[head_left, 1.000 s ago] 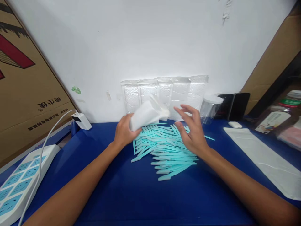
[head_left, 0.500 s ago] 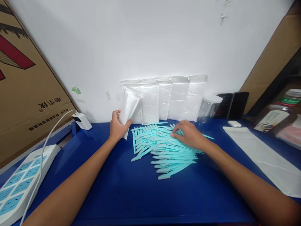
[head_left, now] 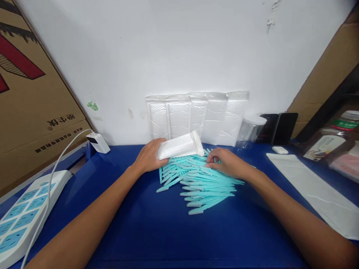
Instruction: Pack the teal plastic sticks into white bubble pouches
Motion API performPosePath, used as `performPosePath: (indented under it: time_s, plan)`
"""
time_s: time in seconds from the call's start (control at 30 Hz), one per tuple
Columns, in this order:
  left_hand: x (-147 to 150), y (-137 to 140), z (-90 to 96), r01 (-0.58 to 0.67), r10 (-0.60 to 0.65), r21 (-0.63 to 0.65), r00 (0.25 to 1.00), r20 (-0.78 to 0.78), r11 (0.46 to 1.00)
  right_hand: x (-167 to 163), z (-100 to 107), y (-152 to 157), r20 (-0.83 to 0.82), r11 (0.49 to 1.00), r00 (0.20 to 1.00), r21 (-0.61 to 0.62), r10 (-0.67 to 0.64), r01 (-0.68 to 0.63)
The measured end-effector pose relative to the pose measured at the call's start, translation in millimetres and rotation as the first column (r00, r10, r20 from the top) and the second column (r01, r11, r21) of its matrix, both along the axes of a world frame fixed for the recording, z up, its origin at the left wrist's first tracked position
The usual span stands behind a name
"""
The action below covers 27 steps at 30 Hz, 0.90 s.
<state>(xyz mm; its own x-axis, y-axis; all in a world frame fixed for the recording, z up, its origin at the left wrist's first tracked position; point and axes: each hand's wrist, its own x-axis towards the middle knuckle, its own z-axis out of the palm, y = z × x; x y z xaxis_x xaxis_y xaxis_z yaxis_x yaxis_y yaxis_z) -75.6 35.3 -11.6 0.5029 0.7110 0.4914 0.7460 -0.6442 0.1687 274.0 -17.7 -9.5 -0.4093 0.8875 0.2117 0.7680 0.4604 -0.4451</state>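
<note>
My left hand (head_left: 151,155) is wrapped round a white padded bubble mailer (head_left: 179,145), its flap end pointing right over the pile. Below it lies a heap of turquoise eyebrow razors (head_left: 207,186) with pale blade covers, fanned out on the blue table. My right hand (head_left: 224,161) rests at the upper right of this heap, thumb and index finger pinched on an eyebrow razor among the others. Its fingertips partly hide what they pinch. Several more white mailers (head_left: 214,119) stand upright against the wall behind the heap.
To the right of the mailers are a clear lidded jar (head_left: 249,130), a dark phone (head_left: 284,129) and a small white case (head_left: 279,150). A flat white mailer (head_left: 311,190) lies at right. A power strip (head_left: 33,209) and a white charger with a cable (head_left: 98,142) are at left.
The mailer in my left hand has swung from upright to nearly level, its far end now over the razors. My right hand has shifted slightly, its fingers closing in a pinch at the heap.
</note>
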Motion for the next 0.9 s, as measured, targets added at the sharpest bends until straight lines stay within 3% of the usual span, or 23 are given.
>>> performPosePath:
  time_s: [0.4, 0.53, 0.7, 0.8, 0.9]
  plan:
    - [-3, 2, 0.4, -0.018, 0.018, 0.028, 1.0, -0.005, 0.999, -1, 2, -5, 0.033, 0.999, 0.999, -0.036, 0.0, 0.001]
    - [-8, 5, 1.3, -0.051, 0.051, 0.028, 0.999, 0.007, 0.998, 14, 7, -2, 0.015, 0.991, 0.991, -0.03, -0.131, 0.131]
    - [-10, 7, 2.0, -0.074, 0.074, 0.006, 0.997, -0.009, 0.997, 35, 18, 6, -0.046, 0.94, 0.952, 0.145, -0.304, 0.308]
    - [-6, 4, 0.7, -0.046, 0.047, 0.024, 0.997, -0.057, 0.999, 32, 21, 5, -0.099, 0.926, 0.949, 0.213, -0.299, 0.313]
    - [1, -1, -1.2, 0.009, -0.004, 0.056, 0.996, -0.094, 0.998, 16, 20, -2, -0.113, 0.957, 0.973, 0.189, -0.202, 0.221]
